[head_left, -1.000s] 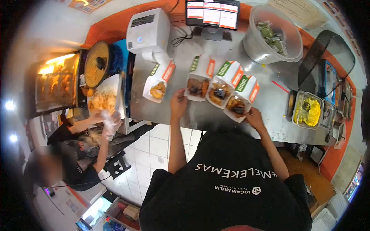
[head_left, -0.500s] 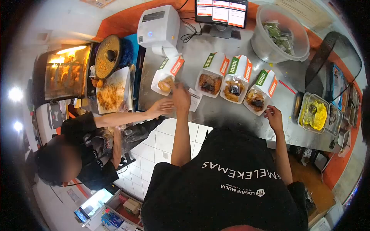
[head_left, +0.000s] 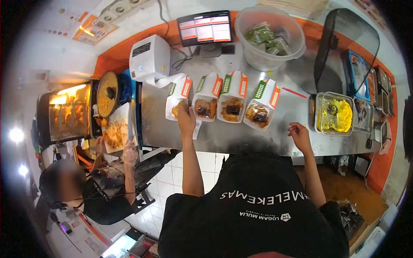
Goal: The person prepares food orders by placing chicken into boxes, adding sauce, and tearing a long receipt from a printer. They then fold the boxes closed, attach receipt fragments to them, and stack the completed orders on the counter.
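Four open food boxes with green and orange lids stand in a row on the steel counter. My left hand (head_left: 186, 119) is closed on the front of the leftmost box (head_left: 174, 101), which holds a fried piece. Beside it are the second box (head_left: 205, 107), the third box (head_left: 231, 107) and the rightmost box (head_left: 258, 115), each with fried food and a dark packet. A white paper slip (head_left: 196, 129) lies by my left hand. My right hand (head_left: 298, 133) hovers at the counter's front edge, fingers loosely curled and apart, holding nothing.
A co-worker (head_left: 99, 189) works at the left by a cutting board (head_left: 117, 131). Behind the boxes are a label printer (head_left: 150, 58), a monitor (head_left: 205, 28) and a tub of green packets (head_left: 271, 43). A red pen (head_left: 294, 92) and a yellow-food container (head_left: 335, 115) are at right.
The leftmost box now stands close beside the second one, with my left hand on it. My right hand has left the rightmost box. The co-worker's hands have moved back to the board.
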The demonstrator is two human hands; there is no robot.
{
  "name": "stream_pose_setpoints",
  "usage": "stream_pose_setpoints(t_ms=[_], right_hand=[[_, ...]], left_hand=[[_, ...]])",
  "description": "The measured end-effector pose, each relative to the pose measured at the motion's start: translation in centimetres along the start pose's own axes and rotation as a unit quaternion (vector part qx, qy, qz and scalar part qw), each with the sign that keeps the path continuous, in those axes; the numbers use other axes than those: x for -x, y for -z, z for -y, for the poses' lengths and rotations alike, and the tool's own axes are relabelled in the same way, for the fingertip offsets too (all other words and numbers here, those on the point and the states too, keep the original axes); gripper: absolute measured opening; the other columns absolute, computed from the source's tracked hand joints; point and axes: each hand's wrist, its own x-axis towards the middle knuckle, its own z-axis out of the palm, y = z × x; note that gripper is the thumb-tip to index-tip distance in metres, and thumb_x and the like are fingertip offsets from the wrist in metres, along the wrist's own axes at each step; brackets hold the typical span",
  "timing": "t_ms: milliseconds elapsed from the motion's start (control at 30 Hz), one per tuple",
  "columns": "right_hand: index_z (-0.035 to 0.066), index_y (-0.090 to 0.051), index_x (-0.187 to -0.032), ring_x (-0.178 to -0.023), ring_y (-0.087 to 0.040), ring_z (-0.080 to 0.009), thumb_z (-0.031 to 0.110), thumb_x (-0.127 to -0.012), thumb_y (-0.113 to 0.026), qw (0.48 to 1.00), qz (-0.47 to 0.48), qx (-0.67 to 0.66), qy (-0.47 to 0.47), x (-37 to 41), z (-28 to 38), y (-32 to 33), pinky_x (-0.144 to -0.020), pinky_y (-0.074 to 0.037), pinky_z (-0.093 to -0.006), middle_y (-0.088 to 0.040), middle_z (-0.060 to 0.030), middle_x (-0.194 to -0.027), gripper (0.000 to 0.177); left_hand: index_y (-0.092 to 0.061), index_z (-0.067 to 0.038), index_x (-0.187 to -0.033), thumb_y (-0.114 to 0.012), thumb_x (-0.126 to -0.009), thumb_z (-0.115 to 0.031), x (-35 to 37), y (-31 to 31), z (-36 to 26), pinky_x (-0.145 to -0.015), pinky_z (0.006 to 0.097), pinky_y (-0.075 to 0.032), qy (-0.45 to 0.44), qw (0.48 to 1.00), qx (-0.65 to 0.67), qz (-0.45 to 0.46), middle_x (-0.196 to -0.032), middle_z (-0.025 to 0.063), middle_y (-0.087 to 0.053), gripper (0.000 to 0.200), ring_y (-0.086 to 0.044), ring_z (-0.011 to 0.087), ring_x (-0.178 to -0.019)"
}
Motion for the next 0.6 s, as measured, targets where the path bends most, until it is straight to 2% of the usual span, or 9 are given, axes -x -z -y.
stream_pose_setpoints(t_ms=[33, 100, 133, 167, 267, 300, 433, 500, 600], right_hand=[[-0.007, -0.059, -0.112, -0.075, -0.066, -0.0154, 0.007, -0.092, -0.058, 1.000, -0.011, -0.012, 0.004, 0.1, -0.8, 1.5, -0.070, -0.053, -0.0289, -0.068, -0.0123, -0.088, 0.025], [-0.006, -0.060, -0.110, -0.078, -0.065, -0.0161, 0.010, -0.093, -0.057, 0.998, -0.057, 0.011, 0.032, 0.3, -0.2, 5.6, -0.068, -0.053, -0.0284, -0.068, -0.0135, -0.093, 0.024], [-0.006, -0.061, -0.107, -0.074, -0.066, -0.0165, 0.011, -0.093, -0.058, 0.991, -0.113, 0.002, 0.068, 0.3, -1.4, 8.3, -0.067, -0.053, -0.0281, -0.068, -0.0123, -0.088, 0.023], [-0.006, -0.063, -0.103, -0.070, -0.066, -0.0161, 0.013, -0.092, -0.060, 0.986, -0.149, 0.068, 0.021, 0.4, -0.7, 11.8, -0.065, -0.053, -0.0284, -0.068, -0.0120, -0.082, 0.022], [-0.006, -0.065, -0.099, -0.070, -0.069, -0.0171, 0.009, -0.088, -0.060, 0.954, -0.292, 0.044, 0.044, -0.9, -5.5, 23.1, -0.064, -0.053, -0.0303, -0.069, -0.0124, -0.079, 0.020], [-0.006, -0.066, -0.099, -0.069, -0.069, -0.0168, 0.008, -0.087, -0.060, 0.940, -0.332, 0.057, 0.056, -1.3, -6.7, 26.7, -0.064, -0.054, -0.0303, -0.070, -0.0123, -0.078, 0.019], [-0.004, -0.067, -0.098, -0.070, -0.069, -0.0233, 0.008, -0.082, -0.063, 0.888, -0.450, 0.097, 0.011, -4.5, -12.2, 39.0, -0.067, -0.054, -0.0336, -0.069, -0.0145, -0.075, 0.021], [-0.003, -0.066, -0.099, -0.075, -0.068, -0.0287, 0.007, -0.077, -0.066, 0.847, -0.496, 0.188, -0.036, -6.4, -13.4, 42.2, -0.071, -0.054, -0.0366, -0.069, -0.0176, -0.082, 0.025], [-0.001, -0.064, -0.102, -0.086, -0.067, -0.0348, 0.007, -0.074, -0.067, 0.836, -0.503, 0.214, 0.047, -11.3, -17.6, 46.1, -0.078, -0.052, -0.0441, -0.069, -0.0200, -0.095, 0.030]], left_hand=[[-0.056, 0.006, -0.119, -0.057, -0.090, -0.011, 0.5, 0.0, -1.6, -0.092, 0.0422, -0.047, 0.029, 0.998, 0.055, 0.026, -0.115, 0.0228, -0.060, 0.033, -0.060, 0.0365, -0.105], [-0.054, 0.005, -0.121, -0.055, -0.092, -0.011, 1.3, 0.7, -0.9, -0.092, 0.0398, -0.047, -0.141, 0.976, -0.165, 0.015, -0.109, 0.0219, -0.062, 0.034, -0.061, 0.0326, -0.103], [-0.054, 0.004, -0.123, -0.055, -0.093, -0.014, 1.8, 0.8, 1.1, -0.088, 0.0364, -0.050, -0.099, 0.985, -0.129, 0.055, -0.109, 0.0208, -0.063, 0.035, -0.062, 0.0278, -0.103], [-0.056, 0.003, -0.123, -0.057, -0.092, -0.011, 2.9, 0.5, -6.7, -0.084, 0.0338, -0.053, -0.053, 0.987, 0.143, 0.039, -0.114, 0.0196, -0.063, 0.034, -0.064, 0.0244, -0.099], [-0.062, 0.005, -0.112, -0.072, -0.083, -0.008, 6.5, 0.7, -6.8, -0.079, 0.0352, -0.053, 0.016, 0.987, -0.136, -0.087, -0.096, 0.0172, -0.068, 0.034, -0.065, 0.0232, -0.086], [-0.065, 0.005, -0.104, -0.074, -0.081, -0.010, 7.7, 0.3, -4.6, -0.077, 0.0358, -0.051, -0.010, 0.995, -0.042, -0.091, -0.090, 0.0168, -0.069, 0.028, -0.065, 0.0227, -0.084], [-0.063, 0.004, -0.103, -0.075, -0.084, -0.018, 13.4, -0.5, -8.5, -0.057, 0.0321, -0.045, 0.021, 0.977, -0.201, -0.070, -0.072, 0.0081, -0.058, 0.031, -0.052, 0.0170, -0.063], [-0.060, 0.005, -0.107, -0.066, -0.091, -0.017, 15.4, -0.7, -10.6, -0.057, 0.0338, -0.044, 0.066, 0.985, -0.158, -0.019, -0.077, 0.0085, -0.057, 0.028, -0.052, 0.0175, -0.066], [-0.057, 0.005, -0.115, -0.064, -0.090, -0.012, 17.0, -1.9, -12.6, -0.056, 0.0325, -0.043, 0.043, 0.992, -0.119, 0.022, -0.082, 0.0110, -0.058, 0.031, -0.053, 0.0165, -0.065]])
